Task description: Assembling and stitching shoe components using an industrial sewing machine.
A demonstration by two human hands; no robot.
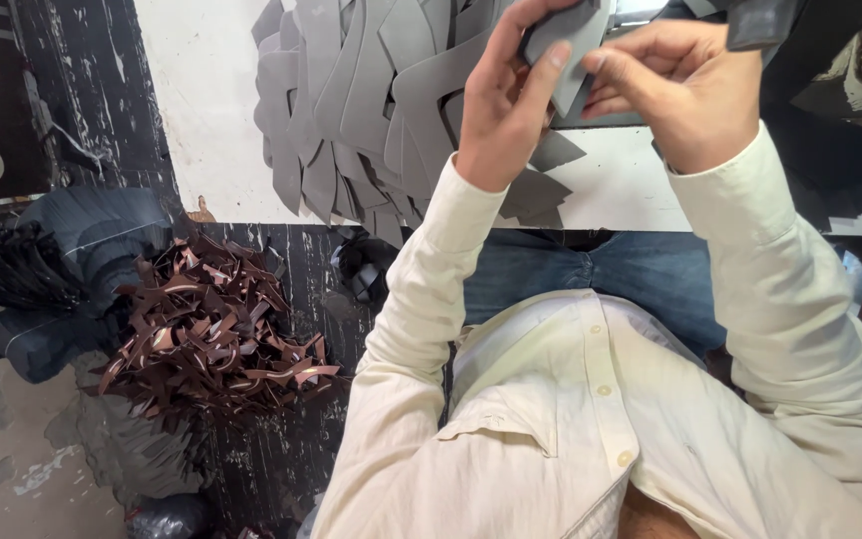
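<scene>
Hands (506, 100) (675, 85) pinch grey cut piece (563, 45) above grey stack (351, 100).

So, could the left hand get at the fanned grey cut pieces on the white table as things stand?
Probably yes: the left hand sits right beside the grey pieces with nothing between, though its grip is busy on a grey piece.

A fanned stack of cut pieces (351, 110) is lying on the table (202, 110) at upper centre. 2 hands (511, 100) (680, 90) are meeting above it, upper right. A scrap heap (212, 329) is sitting lower left, below the table edge.
</scene>
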